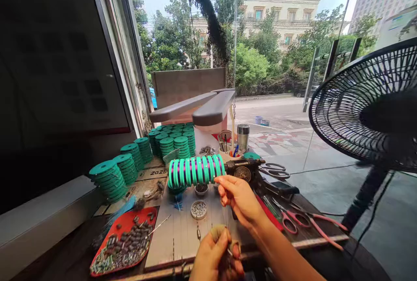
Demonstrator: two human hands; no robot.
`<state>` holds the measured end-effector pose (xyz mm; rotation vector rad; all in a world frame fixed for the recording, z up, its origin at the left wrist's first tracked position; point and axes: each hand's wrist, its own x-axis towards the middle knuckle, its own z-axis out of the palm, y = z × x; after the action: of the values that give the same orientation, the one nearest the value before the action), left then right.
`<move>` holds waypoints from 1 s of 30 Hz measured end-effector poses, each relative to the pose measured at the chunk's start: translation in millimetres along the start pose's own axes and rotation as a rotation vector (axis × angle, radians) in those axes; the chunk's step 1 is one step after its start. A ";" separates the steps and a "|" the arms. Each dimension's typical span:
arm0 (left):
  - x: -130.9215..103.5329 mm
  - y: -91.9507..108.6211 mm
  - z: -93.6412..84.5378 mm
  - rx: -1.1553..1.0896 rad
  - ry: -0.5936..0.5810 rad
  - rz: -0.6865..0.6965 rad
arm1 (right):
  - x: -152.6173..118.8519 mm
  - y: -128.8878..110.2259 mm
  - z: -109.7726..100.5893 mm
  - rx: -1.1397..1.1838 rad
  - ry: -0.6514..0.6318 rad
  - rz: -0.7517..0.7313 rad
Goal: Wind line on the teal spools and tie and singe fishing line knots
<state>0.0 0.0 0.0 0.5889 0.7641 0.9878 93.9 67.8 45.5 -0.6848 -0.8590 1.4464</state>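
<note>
A row of bright green ringed spools [196, 171] sits on its side, the discs standing on edge and packed closely along one axis, with dark purple bands showing between them. The row runs nearly level from left to right above the pale board [163, 237], its right end near the fingertips of the right hand [233, 194]; whether they touch is unclear. A small, slim silvery piece [230, 251], partly hidden and blurred, lies among the curled fingers of the left hand [216, 248].
</note>
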 end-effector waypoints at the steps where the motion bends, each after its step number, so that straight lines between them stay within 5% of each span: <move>1: -0.9 0.3 -0.2 -0.002 0.001 -0.007 | -0.4 0.0 -0.2 0.002 0.001 0.000; 15: -1.9 -1.4 -11.4 -0.045 -0.087 -0.008 | -1.6 -0.2 0.0 0.018 -0.014 0.005; 30: -2.0 -6.5 -19.1 -0.035 -0.028 -0.024 | -1.4 -1.3 0.1 0.024 0.007 0.017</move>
<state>-12.4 -2.8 -15.7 0.5611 0.7261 0.9669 94.6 66.4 46.4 -0.6802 -0.8312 1.4668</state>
